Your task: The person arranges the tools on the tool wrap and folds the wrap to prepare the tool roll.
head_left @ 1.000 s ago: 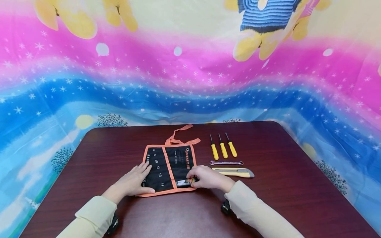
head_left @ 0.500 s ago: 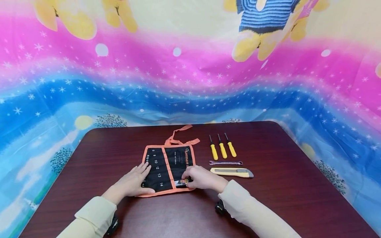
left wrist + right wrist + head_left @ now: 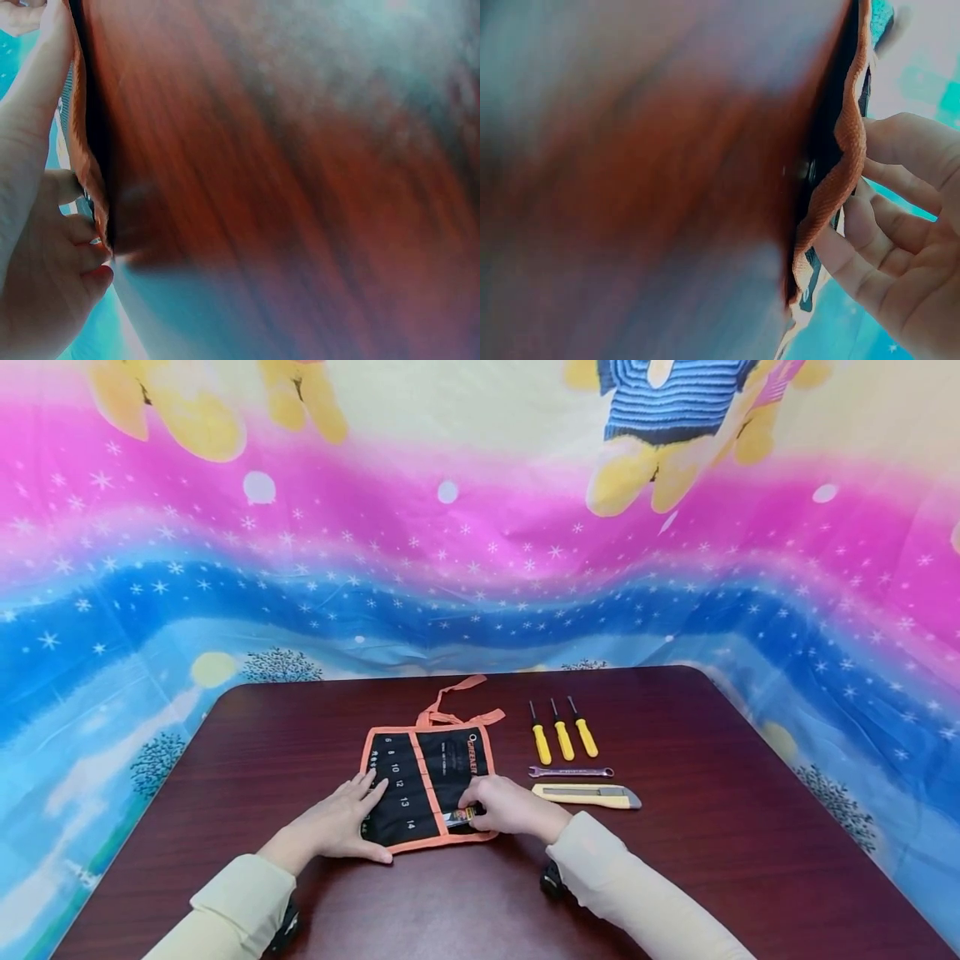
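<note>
A black tool pouch with orange trim lies flat on the table, its numbered pocket panel on the left. My left hand rests on that panel's left side, fingers spread, thumb at the front edge. Near the front right of the pouch, my right hand pinches a small flat packet with a coloured label. The packet's left end lies at the orange pocket strip; whether it is under the strip I cannot tell. Fingers hide its right end. In the right wrist view, the wavy orange edge runs beside my right fingers.
Three yellow-handled screwdrivers lie side by side at the back right. Below them are a combination wrench and a yellow utility knife, just right of my right hand. Orange ties stretch from the pouch's far edge.
My right hand has moved left with the packet, bringing it closer to the orange pocket strip. My left thumb has shifted slightly toward the front edge; the rest of that hand stays put.
</note>
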`<state>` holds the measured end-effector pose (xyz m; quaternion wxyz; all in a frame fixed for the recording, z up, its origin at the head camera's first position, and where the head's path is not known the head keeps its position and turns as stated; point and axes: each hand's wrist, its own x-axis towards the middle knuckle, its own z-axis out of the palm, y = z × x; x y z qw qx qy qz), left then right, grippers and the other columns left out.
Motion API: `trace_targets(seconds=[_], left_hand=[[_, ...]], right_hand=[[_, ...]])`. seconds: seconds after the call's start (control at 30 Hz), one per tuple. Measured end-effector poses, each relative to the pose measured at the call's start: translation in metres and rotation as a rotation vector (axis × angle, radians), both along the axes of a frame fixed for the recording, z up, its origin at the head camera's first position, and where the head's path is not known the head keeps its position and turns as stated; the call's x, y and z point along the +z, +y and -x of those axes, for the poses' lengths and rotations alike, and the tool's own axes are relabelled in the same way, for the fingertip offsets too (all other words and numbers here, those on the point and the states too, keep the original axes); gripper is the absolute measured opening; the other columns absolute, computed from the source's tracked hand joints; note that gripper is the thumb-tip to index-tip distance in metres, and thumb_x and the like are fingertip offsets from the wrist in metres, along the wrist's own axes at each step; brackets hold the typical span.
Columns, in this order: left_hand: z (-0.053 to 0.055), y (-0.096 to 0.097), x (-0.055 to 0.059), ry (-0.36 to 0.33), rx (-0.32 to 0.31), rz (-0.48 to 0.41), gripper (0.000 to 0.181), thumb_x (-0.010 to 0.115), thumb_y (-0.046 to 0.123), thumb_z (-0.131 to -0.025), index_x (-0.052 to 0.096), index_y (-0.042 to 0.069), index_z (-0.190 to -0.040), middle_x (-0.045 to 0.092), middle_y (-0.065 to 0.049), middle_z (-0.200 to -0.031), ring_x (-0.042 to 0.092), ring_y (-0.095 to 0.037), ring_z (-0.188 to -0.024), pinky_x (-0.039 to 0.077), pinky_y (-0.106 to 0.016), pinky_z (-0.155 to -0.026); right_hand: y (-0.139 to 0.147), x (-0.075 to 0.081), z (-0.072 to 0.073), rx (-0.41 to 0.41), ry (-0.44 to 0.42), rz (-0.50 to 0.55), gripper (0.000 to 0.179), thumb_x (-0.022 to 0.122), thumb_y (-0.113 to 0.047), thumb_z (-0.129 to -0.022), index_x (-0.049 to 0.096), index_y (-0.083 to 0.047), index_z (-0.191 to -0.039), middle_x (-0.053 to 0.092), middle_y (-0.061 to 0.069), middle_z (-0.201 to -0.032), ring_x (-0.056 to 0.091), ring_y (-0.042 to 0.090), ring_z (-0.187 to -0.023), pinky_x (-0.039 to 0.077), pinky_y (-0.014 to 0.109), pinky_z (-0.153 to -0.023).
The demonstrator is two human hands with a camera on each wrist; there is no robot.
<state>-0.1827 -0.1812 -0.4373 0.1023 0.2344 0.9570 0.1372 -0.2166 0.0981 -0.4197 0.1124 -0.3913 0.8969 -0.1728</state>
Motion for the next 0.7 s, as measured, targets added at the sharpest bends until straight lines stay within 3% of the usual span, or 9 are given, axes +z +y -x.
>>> trace_targets(seconds=[0.2, 0.7], left_hand=[[-0.002, 0.003, -0.002, 0.016, 0.003, 0.006, 0.115, 0.063, 0.074, -0.062, 0.03, -0.002, -0.142, 0.019, -0.027, -0.146, 0.016, -0.042, -0.133, 0.021, -0.052, -0.103], [-0.002, 0.003, -0.001, 0.018, -0.001, -0.001, 0.114, 0.065, 0.071, -0.063, 0.03, -0.003, -0.141, 0.019, -0.027, -0.146, 0.015, -0.043, -0.133, 0.02, -0.052, -0.103]], right_hand=[[0.0, 0.002, 0.001, 0.001, 0.012, -0.019, 0.019, 0.071, -0.013, -0.08, 0.072, -0.012, -0.099, 0.061, -0.005, -0.093, 0.053, 0.008, -0.082, 0.047, 0.023, -0.075], [-0.017, -0.003, -0.005, 0.02, -0.032, 0.002, 0.021, 0.072, -0.015, -0.081, 0.072, -0.013, -0.102, 0.063, -0.005, -0.094, 0.054, 0.005, -0.081, 0.046, 0.018, -0.074]])
